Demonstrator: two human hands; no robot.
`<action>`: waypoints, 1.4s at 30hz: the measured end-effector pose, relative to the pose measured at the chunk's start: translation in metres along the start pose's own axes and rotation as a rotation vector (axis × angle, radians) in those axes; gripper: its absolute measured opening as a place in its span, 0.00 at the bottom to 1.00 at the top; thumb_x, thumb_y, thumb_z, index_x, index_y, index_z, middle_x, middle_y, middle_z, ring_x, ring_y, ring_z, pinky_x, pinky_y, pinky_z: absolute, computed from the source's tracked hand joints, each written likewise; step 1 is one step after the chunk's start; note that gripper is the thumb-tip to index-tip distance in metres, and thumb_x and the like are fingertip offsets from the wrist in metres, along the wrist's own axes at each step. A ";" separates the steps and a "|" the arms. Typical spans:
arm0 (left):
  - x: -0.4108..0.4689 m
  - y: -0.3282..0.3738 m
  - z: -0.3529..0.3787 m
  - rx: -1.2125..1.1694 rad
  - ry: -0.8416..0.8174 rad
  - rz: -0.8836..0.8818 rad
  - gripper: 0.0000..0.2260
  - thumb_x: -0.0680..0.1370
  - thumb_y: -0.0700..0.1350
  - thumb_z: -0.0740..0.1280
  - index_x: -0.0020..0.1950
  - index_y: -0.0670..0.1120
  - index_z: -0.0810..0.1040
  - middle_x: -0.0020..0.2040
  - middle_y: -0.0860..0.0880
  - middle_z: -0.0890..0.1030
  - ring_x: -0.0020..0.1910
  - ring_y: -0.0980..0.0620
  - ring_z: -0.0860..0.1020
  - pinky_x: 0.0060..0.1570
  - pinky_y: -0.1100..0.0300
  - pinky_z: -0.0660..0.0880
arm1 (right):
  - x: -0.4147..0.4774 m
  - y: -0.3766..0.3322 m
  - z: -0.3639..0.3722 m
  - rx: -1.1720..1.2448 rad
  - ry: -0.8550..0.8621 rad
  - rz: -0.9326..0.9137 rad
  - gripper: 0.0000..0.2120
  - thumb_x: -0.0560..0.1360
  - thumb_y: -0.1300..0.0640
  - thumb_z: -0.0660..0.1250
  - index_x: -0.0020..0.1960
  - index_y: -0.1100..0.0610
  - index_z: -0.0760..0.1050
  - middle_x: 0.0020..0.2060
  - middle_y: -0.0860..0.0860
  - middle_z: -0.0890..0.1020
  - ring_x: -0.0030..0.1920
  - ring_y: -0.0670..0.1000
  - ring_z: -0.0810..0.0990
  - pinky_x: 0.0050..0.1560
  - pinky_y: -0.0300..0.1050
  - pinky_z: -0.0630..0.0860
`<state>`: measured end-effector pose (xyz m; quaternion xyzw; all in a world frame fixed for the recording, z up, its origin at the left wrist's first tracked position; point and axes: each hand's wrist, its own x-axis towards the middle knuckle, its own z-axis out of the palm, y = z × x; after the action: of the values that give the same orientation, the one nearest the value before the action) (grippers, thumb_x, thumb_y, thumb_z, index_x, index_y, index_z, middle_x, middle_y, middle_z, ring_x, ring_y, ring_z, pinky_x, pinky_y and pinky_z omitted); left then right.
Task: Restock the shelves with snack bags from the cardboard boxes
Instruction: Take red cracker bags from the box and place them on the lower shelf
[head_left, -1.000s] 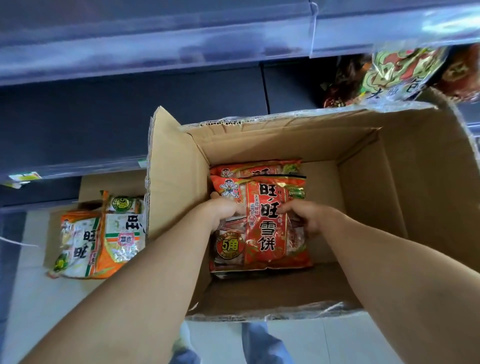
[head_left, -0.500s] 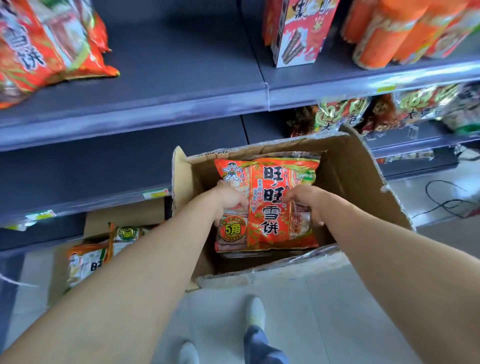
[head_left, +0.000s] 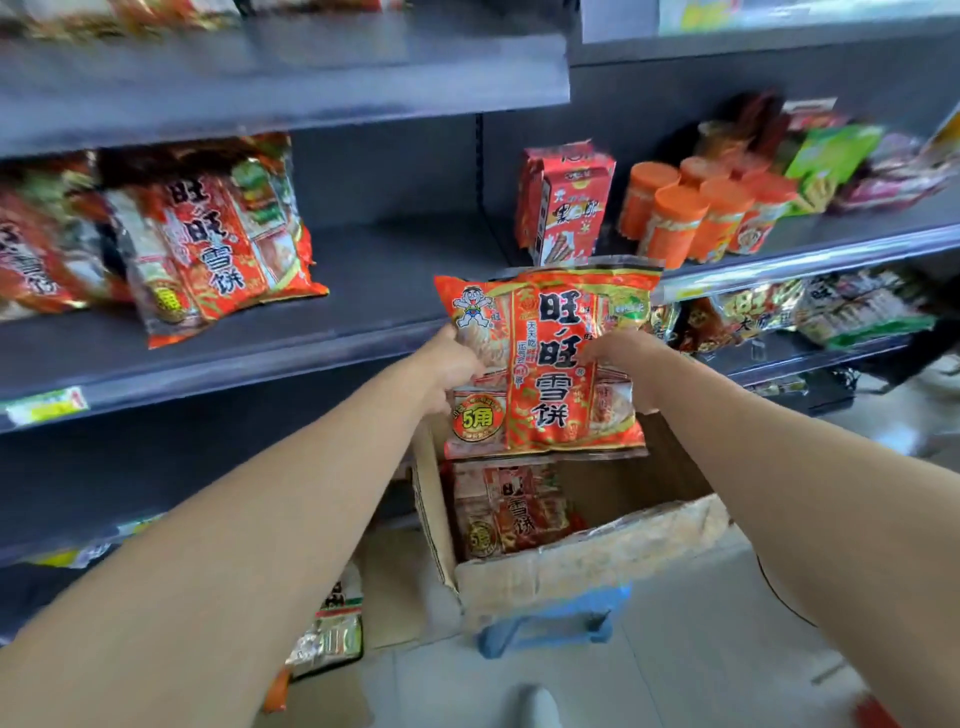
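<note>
I hold a red and orange snack bag (head_left: 550, 364) upright in the air above the open cardboard box (head_left: 592, 566). My left hand (head_left: 449, 366) grips its left edge and my right hand (head_left: 621, 364) grips its right edge. Another bag of the same kind (head_left: 506, 512) lies inside the box. The held bag hangs in front of the edge of the grey middle shelf (head_left: 384, 291), whose centre is bare. Matching bags (head_left: 218, 239) stand on that shelf at the left.
A red carton (head_left: 566, 208) and orange tubs (head_left: 696, 218) stand on the shelf to the right. More bags fill the lower right shelf (head_left: 810, 317). The box rests on a blue stool (head_left: 550, 623). A second box with bags (head_left: 332, 634) sits on the floor at left.
Both hands have lifted the snack bag out of the box and up to the height of the middle shelf. My view has tilted upward, showing more of the shelves.
</note>
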<state>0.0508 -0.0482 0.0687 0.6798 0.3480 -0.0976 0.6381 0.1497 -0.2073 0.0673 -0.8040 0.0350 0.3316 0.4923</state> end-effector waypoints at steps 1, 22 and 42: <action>-0.001 0.006 -0.007 -0.020 0.036 0.030 0.25 0.79 0.30 0.59 0.73 0.48 0.61 0.61 0.46 0.74 0.44 0.51 0.75 0.27 0.55 0.71 | -0.001 -0.010 0.004 0.003 0.017 -0.006 0.20 0.76 0.62 0.66 0.67 0.62 0.70 0.68 0.58 0.72 0.69 0.59 0.70 0.63 0.52 0.71; 0.151 0.046 -0.166 -0.054 0.653 0.408 0.16 0.80 0.43 0.63 0.69 0.47 0.70 0.55 0.51 0.76 0.50 0.50 0.76 0.52 0.52 0.75 | 0.162 -0.155 0.146 0.124 0.173 -0.523 0.32 0.71 0.56 0.74 0.68 0.56 0.60 0.55 0.51 0.74 0.56 0.54 0.75 0.54 0.48 0.74; 0.284 0.079 -0.240 0.105 0.747 0.365 0.21 0.79 0.49 0.63 0.72 0.55 0.66 0.66 0.47 0.73 0.60 0.43 0.75 0.59 0.52 0.74 | 0.279 -0.209 0.206 -0.054 0.321 -0.431 0.30 0.74 0.51 0.66 0.73 0.44 0.60 0.69 0.56 0.59 0.65 0.60 0.68 0.60 0.45 0.69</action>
<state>0.2328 0.2802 0.0076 0.7507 0.4237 0.2526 0.4395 0.3440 0.1429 0.0084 -0.8481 -0.0686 0.0882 0.5179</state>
